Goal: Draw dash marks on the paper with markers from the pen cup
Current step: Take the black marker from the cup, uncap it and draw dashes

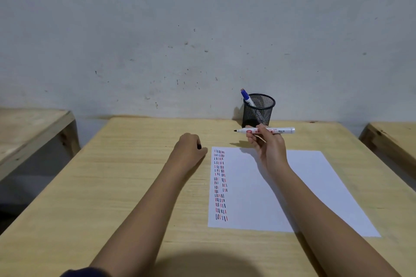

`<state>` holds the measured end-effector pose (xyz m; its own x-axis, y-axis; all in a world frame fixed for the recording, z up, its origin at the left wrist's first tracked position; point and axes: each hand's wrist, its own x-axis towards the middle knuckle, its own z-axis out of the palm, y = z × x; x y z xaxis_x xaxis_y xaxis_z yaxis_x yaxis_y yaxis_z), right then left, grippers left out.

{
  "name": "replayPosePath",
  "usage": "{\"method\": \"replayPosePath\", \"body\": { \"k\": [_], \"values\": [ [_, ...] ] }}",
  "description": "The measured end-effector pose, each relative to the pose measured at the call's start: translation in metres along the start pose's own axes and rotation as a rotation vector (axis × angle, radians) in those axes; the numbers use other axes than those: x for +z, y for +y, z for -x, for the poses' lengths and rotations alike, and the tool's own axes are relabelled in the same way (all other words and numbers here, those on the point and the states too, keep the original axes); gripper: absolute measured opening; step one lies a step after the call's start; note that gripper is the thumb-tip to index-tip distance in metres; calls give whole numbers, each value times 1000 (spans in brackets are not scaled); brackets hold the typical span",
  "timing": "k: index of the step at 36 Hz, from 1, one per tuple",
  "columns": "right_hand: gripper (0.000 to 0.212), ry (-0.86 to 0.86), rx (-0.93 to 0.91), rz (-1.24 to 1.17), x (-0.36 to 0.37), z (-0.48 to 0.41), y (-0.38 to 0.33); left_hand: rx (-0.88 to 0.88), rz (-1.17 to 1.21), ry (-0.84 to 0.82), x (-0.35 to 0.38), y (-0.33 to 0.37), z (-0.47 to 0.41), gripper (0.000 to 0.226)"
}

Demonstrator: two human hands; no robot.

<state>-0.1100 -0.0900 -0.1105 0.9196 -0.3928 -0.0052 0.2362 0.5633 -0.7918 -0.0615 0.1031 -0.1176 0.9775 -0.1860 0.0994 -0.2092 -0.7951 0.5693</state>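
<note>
Hands: right point(266, 141) gripping cylindrical marker point(270, 130)

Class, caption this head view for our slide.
Right hand holds an uncapped marker above dash-marked paper.

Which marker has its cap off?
The black-tipped marker in the right hand: its tip is bare. The blue marker in the pen cup is capped.

White paper point(304, 186) bears red and dark dashes point(220, 184) — black mesh pen cup point(259, 109), blue-capped marker point(247, 96).
</note>
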Motion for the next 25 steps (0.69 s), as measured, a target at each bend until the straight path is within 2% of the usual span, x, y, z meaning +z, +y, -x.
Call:
{"method": "replayPosePath", "body": {
  "k": [3,6,8,10,13,16,19,25],
  "values": [
    [7,-30,-27,31,0,1,0,59,37,118,0,1,4,44],
    [11,-75,-91,204,2,2,1,179,75,243,-2,7,17,41],
    [18,-70,-129,351,4,5,4,277,91,207,1,9,28,39],
    [16,-61,-139,429,8,9,8,355,77,82,6,8,39,39],
    [14,-18,-109,402,17,15,15,410,21,-80,14,3,50,40],
    [13,12,-59,384,23,17,23,393,-11,-151,18,1,55,48],
    [12,38,-54,475,29,20,26,384,-44,-144,19,0,59,56],
    [18,46,-110,621,30,16,31,387,-75,-106,23,1,58,49]
  ]
}}
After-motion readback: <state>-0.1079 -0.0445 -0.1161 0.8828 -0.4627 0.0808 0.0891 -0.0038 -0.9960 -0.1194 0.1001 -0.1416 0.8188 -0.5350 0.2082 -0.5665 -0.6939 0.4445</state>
